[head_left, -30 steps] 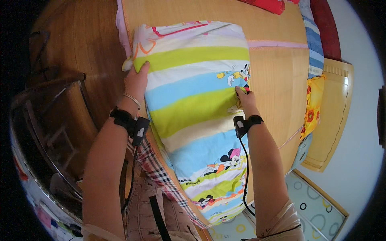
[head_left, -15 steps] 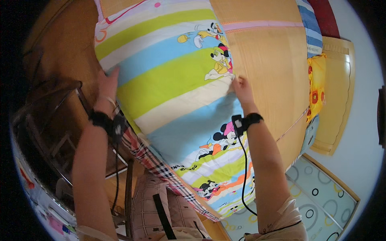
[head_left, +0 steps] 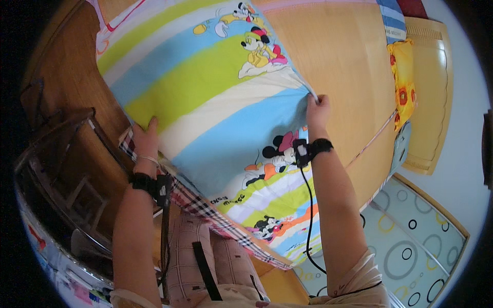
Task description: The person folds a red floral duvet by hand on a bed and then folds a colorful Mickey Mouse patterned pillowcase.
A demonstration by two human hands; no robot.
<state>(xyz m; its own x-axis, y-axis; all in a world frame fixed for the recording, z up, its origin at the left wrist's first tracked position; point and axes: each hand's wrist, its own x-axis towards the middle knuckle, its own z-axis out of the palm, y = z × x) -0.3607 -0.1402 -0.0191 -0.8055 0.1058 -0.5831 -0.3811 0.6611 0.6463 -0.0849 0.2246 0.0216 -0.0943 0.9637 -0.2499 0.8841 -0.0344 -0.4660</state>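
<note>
A thin quilt [head_left: 205, 97] with green, blue and white stripes and cartoon mice lies across the bed. My right hand [head_left: 318, 110] is closed on its right edge, pulling the cloth into a taut, raised fold with creases running from the fingers. At the left edge, my left hand [head_left: 146, 141] grips the quilt, its thumb on top and the other fingers hidden under the border. Below that hand, a plaid cloth [head_left: 192, 200] hangs along the bedside. Both wrists wear black straps with small boxes.
A tan mat [head_left: 339, 61] covers the bed to the right. Beyond it are a yellow floral pillow [head_left: 404, 90], a blue striped pillow [head_left: 391, 23] and a cream headboard [head_left: 425, 97]. A dark-framed glass table [head_left: 67, 190] stands at left, near the wooden floor. A circle-patterned panel [head_left: 405, 246] is lower right.
My left hand has come down along the quilt's edge, toward me. My right hand has moved slightly right, drawing its edge up taut. The quilt's upper part has shifted up and left in view.
</note>
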